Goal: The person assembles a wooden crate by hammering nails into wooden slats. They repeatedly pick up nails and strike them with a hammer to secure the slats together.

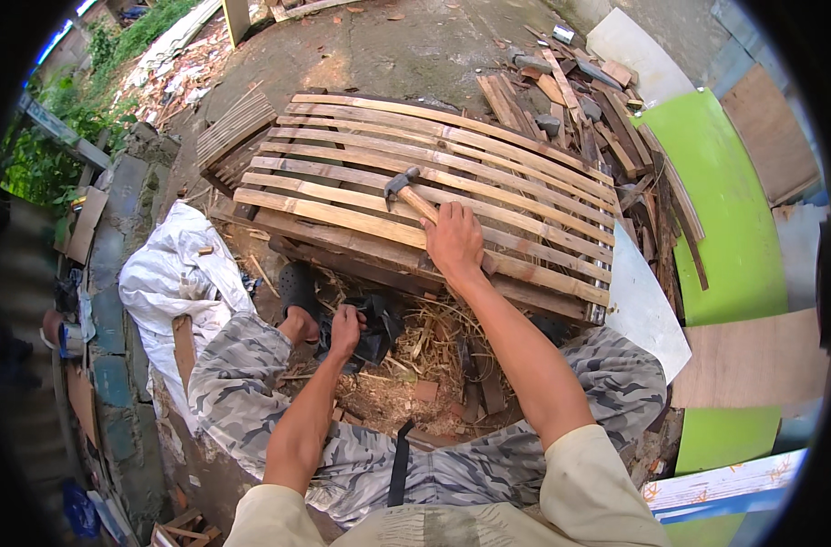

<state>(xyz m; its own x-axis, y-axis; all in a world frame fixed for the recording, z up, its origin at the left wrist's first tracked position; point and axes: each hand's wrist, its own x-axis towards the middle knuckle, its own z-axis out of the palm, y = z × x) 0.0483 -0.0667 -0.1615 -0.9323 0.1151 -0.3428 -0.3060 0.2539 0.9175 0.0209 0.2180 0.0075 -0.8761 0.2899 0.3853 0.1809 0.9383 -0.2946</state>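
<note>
My right hand [456, 239] is wrapped round the wooden handle of a claw hammer [405, 185]. The hammer's dark metal head lies over a slatted panel [324, 215] of pale bamboo strips on a dark wooden frame. Lower down, between my knees, my left hand [346, 330] is closed at the edge of a crumpled black plastic bag [379, 325]. What its fingers hold, if anything, is hidden.
Wood shavings and chips [425, 351] litter the ground between my legs. A white sack [183, 273] lies at my left, and a smaller bundle of slats [236, 132] beyond it. Scrap wood [607, 128] is heaped at the far right, beside a green sheet [721, 201].
</note>
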